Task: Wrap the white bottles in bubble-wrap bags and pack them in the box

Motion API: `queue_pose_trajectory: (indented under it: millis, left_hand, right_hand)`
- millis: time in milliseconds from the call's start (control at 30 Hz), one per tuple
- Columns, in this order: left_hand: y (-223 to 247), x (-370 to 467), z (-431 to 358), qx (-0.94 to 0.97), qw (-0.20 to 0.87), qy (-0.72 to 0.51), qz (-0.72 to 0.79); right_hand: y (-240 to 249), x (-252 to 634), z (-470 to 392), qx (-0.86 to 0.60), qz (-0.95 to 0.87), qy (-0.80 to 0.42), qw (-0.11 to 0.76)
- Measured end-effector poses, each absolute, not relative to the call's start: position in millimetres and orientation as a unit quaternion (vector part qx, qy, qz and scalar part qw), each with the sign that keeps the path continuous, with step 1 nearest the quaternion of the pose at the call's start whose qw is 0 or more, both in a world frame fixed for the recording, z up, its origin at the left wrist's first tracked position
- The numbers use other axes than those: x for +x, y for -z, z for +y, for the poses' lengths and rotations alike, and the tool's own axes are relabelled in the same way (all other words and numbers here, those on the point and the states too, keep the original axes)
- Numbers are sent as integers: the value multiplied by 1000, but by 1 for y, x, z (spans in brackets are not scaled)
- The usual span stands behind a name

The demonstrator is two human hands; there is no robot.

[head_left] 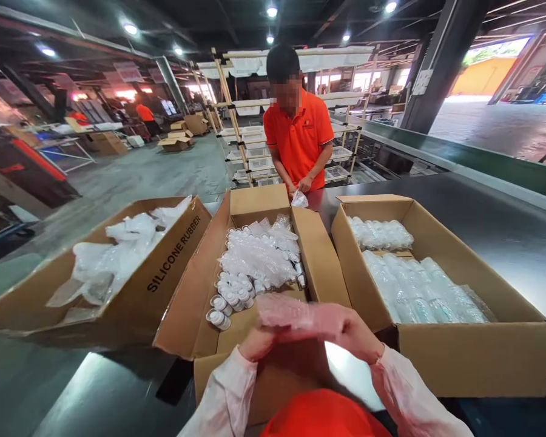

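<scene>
A clear bubble-wrap bag (289, 312), blurred by motion, stretches between my two hands above the near end of the middle carton (259, 203). My left hand (258, 341) grips its left end, and my right hand (357, 334) is closed on the right end. Whether anything is inside the bag I cannot make out. Just beyond my hands, the middle carton holds several small white-capped bottles (232, 294), with loose bubble-wrap bags (259, 261) lying over many of them.
On the right, a carton (473, 358) contains rows of bubble-wrapped bottles (423, 294). Crumpled plastic bags (122, 249) fill the left carton (164, 285). Across the dark table (495, 224), a person in orange (303, 136) handles white plastic (299, 198). Racks (243, 139) stand behind.
</scene>
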State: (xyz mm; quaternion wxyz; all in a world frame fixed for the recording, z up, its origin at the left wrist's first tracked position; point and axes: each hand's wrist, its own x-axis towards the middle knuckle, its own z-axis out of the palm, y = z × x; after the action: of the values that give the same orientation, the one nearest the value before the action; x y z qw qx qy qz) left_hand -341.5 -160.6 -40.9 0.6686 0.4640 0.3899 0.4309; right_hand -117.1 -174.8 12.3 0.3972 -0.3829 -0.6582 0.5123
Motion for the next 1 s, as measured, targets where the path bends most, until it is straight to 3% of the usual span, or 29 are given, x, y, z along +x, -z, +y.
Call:
queue_pose_trajectory:
  millis: [167, 267, 400, 467, 633, 700, 867, 1000]
  left_hand:
    - [15, -346, -159, 593, 623, -410, 304]
    - [18, -339, -161, 572, 579, -473, 339]
    - [31, -336, -162, 447, 640, -510, 361]
    - [34, -337, -162, 450, 656, -506, 333]
    - [29, -338, -164, 643, 514, -477, 309]
    - [29, -334, -167, 646, 483, -478, 347]
    - [32, -315, -177, 500, 583, -439, 466]
    - [21, -303, -180, 443, 624, -397, 507]
  right_hand:
    - [-10, -116, -177, -500, -566, -456, 470]
    - [-12, -118, -176, -500, -596, -463, 425]
    - [-16, -120, -175, -399, -693, -430, 419]
    - [-13, -121, -175, -422, -660, -442, 436]
    - [-2, -116, -172, -538, -542, -542, 350]
    - [-4, -111, -171, -543, -617, -469, 324]
    - [-19, -114, -186, -476, -791, -306, 233]
    - [-28, -111, -198, -514, -828, -165, 151]
